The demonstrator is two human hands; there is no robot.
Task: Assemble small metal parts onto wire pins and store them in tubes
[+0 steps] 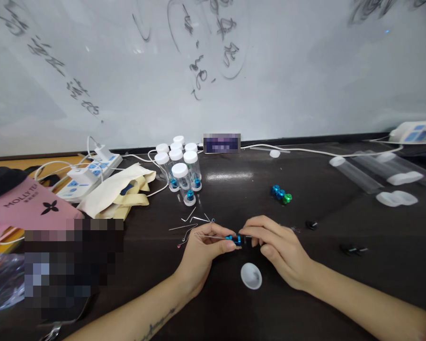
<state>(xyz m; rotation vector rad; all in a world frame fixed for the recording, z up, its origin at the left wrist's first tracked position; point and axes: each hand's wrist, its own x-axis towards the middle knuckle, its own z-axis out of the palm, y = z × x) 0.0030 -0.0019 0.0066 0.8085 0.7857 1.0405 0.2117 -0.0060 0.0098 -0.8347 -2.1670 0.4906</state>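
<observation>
My left hand (206,248) pinches a small blue metal part (234,239) between thumb and fingers. A thin metal rod (213,236) runs from that part back over the left fingers. At the part's right end, a dark piece (244,241) sits against it. My right hand (279,246) is closed there, its fingertips around the dark end; exactly what they grip is partly hidden. Below the hands lies a small white dish (251,276) with something small inside. Several thin metal pins and hex keys (190,219) are scattered just beyond my left hand.
Several clear tubes with white caps (184,183) stand at the back. Blue and green metal parts (281,194) lie right of centre, and black pieces (353,249) further right. Empty tubes (358,175) lie behind them. A power strip (92,176) and pink bag (39,199) occupy the left.
</observation>
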